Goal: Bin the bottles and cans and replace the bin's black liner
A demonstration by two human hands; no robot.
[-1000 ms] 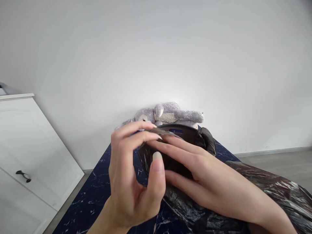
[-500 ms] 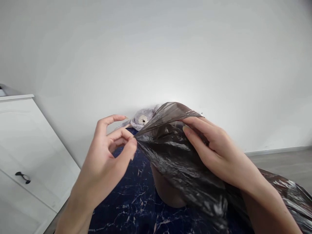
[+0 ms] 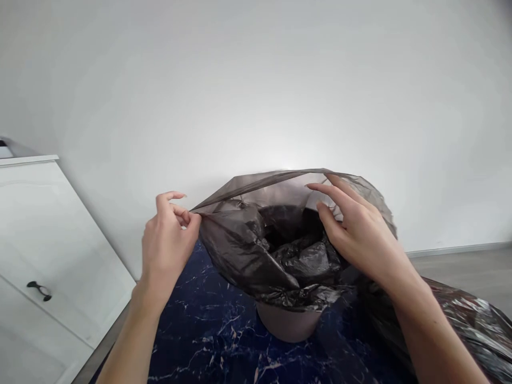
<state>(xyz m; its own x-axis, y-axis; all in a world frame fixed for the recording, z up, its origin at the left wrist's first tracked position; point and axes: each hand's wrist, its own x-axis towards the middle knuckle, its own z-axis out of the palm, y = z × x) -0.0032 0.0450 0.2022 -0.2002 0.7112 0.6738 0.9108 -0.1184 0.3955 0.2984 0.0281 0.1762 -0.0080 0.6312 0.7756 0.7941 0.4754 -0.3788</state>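
Bag (image 3: 240, 250) has spread wider over the bin (image 3: 290, 322) on the table (image 3: 208, 341), mouth running left to right, left hand (image 3: 170, 240) pinching its left edge, right hand (image 3: 360, 234) splayed inside, nearer the bin between them.

Soft, fairly bright light; white wall (image 3: 272, 106) palest just above black bin liner (image 3: 236, 250), greying toward corners. Small glints on liner folds; waste bin (image 3: 288, 322) dark inside. Wide-angle lean on white cabinet (image 3: 60, 229); fine detail slightly smeared.

Bare left hand (image 3: 168, 245), bare right hand (image 3: 358, 229); slender fingers (image 3: 333, 192), longish nails (image 3: 182, 196); both forearms (image 3: 426, 314) bare as far as visible.
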